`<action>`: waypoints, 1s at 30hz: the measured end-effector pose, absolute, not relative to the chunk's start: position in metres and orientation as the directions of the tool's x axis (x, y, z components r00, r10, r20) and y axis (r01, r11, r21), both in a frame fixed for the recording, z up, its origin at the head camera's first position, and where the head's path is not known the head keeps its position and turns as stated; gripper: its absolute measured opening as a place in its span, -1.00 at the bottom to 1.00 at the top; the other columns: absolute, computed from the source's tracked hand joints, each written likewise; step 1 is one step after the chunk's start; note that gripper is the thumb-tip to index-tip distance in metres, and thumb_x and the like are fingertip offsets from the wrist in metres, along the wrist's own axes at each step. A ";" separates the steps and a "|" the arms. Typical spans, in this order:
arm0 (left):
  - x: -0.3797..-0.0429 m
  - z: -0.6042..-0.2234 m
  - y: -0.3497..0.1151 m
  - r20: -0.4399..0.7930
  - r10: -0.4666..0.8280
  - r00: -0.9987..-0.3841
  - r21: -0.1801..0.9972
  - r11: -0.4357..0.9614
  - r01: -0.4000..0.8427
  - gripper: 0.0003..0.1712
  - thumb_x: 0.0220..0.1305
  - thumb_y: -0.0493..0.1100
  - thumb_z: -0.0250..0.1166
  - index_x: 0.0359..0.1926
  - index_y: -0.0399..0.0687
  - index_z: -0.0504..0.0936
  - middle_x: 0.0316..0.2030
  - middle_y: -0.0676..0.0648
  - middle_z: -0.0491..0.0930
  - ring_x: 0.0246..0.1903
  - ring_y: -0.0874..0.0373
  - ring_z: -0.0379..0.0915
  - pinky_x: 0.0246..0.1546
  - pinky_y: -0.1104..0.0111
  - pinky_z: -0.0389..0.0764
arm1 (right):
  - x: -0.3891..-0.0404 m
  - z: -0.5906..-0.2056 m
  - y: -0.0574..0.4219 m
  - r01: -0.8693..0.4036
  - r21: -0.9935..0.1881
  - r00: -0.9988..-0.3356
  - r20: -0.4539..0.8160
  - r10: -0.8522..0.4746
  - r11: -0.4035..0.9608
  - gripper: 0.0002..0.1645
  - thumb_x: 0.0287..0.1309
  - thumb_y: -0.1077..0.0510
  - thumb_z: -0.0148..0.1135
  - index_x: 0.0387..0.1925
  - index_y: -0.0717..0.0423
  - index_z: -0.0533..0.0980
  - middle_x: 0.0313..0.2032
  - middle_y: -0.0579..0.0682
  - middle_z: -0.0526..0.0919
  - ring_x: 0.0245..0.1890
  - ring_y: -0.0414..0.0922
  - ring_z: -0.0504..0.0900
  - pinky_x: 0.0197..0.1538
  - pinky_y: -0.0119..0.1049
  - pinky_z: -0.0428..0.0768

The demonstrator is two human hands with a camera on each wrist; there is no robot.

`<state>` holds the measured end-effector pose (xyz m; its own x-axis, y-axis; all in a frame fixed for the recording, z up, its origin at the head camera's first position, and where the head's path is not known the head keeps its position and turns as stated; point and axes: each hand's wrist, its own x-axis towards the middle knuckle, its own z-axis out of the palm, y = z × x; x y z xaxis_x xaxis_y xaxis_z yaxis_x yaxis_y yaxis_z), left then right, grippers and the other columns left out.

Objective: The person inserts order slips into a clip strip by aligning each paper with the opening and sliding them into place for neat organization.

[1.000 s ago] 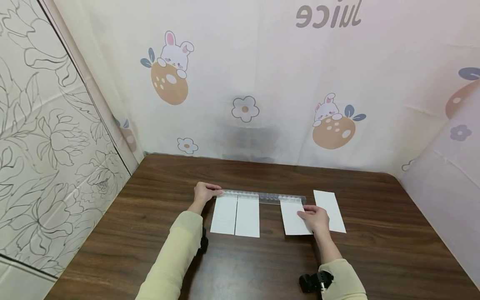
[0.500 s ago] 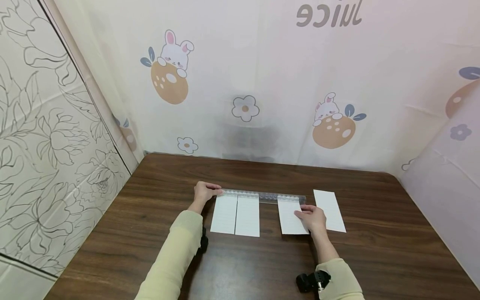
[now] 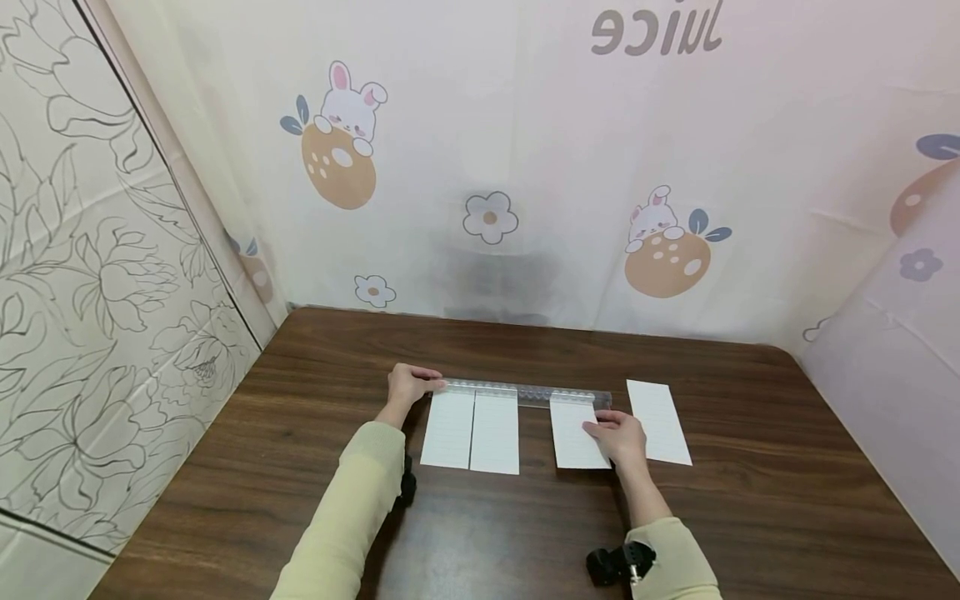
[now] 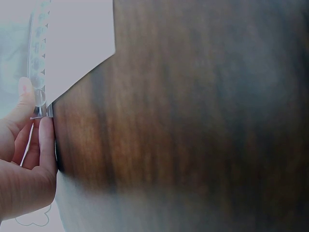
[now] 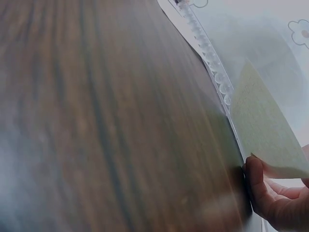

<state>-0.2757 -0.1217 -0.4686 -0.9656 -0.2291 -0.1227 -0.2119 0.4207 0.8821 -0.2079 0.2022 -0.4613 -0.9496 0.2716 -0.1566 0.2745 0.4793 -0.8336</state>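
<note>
A clear plastic strip [image 3: 535,397] with a row of round shapes along it lies crosswise on the table. My left hand [image 3: 407,385] pinches its left end, the thumb [image 4: 26,99] on one side and fingers on the other. Two white, faintly lined paper cards, a left one [image 3: 447,429] and a right one [image 3: 493,433], lie side by side with their top edges at the strip. Farther right, my right hand [image 3: 624,437] pinches the right edge of a third card [image 3: 573,437]. That card's top overlaps the strip, and it appears tilted up in the right wrist view.
Another white card [image 3: 662,423] lies slightly slanted, right of the strip and beyond my right hand. The brown wooden table [image 3: 495,533] ends at the back against a printed curtain [image 3: 570,167]. A flower-patterned panel [image 3: 112,275] stands along the left.
My right hand has slid the third card a little to the left along the strip, narrowing the gap to the two side-by-side cards. The left hand has stayed on the strip's end.
</note>
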 end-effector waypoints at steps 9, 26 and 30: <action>-0.276 -0.470 -0.121 -0.138 -0.237 -0.962 0.891 0.395 -0.225 -0.86 -0.18 -0.18 0.46 -0.52 -0.13 0.72 -0.47 -0.06 0.65 -0.14 -0.01 0.42 0.00 0.14 0.35 | -0.206 -0.461 0.198 0.282 -0.841 -0.948 -0.171 0.268 0.461 -0.58 0.00 0.21 0.23 -0.13 0.43 0.45 -0.26 0.33 0.56 -0.30 0.09 0.55 -0.26 -0.14 0.48; -0.275 -0.469 -0.120 -0.138 -0.239 -0.961 0.889 0.397 -0.227 -0.85 -0.17 -0.18 0.46 -0.51 -0.14 0.72 -0.45 -0.07 0.65 -0.17 0.01 0.44 -0.05 0.17 0.39 | -0.207 -0.463 0.188 0.270 -0.838 -0.950 -0.153 0.271 0.474 -0.59 -0.01 0.21 0.24 -0.11 0.38 0.47 -0.30 0.28 0.58 -0.32 0.06 0.56 -0.33 -0.20 0.50; -0.276 -0.469 -0.120 -0.131 -0.241 -0.962 0.885 0.409 -0.223 -0.84 -0.18 -0.16 0.46 -0.51 -0.13 0.72 -0.44 -0.07 0.65 -0.13 -0.01 0.41 -0.04 0.17 0.37 | -0.208 -0.462 0.185 0.272 -0.840 -0.949 -0.153 0.277 0.469 -0.58 -0.02 0.21 0.25 -0.11 0.38 0.47 -0.30 0.27 0.58 -0.32 0.07 0.57 -0.32 -0.17 0.51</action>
<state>-0.2758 -0.1203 -0.4694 -0.9616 -0.2409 -0.1315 -0.2234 0.4087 0.8849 -0.2077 0.1854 -0.4621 -0.9487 0.2767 -0.1526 0.2720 0.4691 -0.8402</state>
